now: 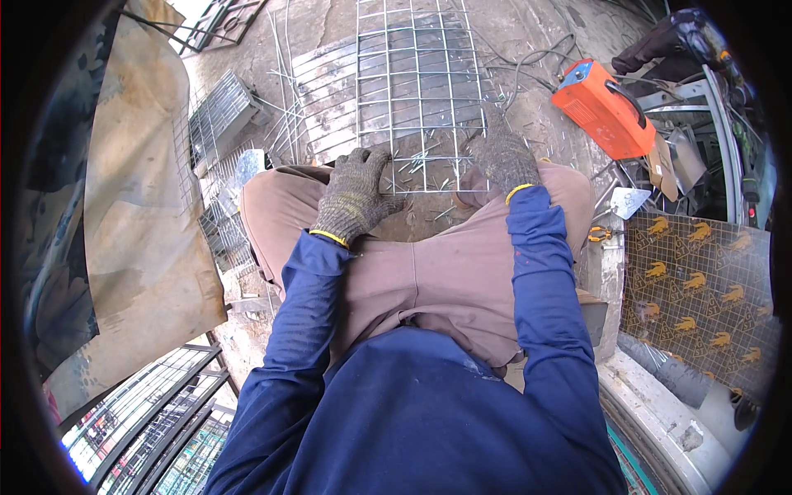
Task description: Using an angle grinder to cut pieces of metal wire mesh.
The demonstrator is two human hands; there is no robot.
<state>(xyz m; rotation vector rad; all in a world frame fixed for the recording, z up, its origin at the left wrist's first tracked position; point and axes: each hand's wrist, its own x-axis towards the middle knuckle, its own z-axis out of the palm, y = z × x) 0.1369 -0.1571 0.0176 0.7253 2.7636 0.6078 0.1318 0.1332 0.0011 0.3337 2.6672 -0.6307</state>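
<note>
A welded wire grid [423, 99] reaches from between my knees toward the far side, above a slatted metal sheet [326, 103]. My left hand [355, 194], in a grey knit glove with a yellow cuff, is curled at the grid's near left corner. Its fingers bend around the wire there, partly hidden by the glove. At the near right edge is my right hand [505, 157], in a matching glove. Its fingers close in on the edge wire, and their tips blend into the floor. Short cut wire pieces [425, 161] lie scattered beneath the grid.
To the right stands an orange machine [606, 107] with a black handle and cable [528, 66]. Beyond it, part of another person [668, 45] shows. A patterned dark board [693, 289] lies at right. Left are a metal box section [223, 115], loose rods and a stained sheet [140, 206].
</note>
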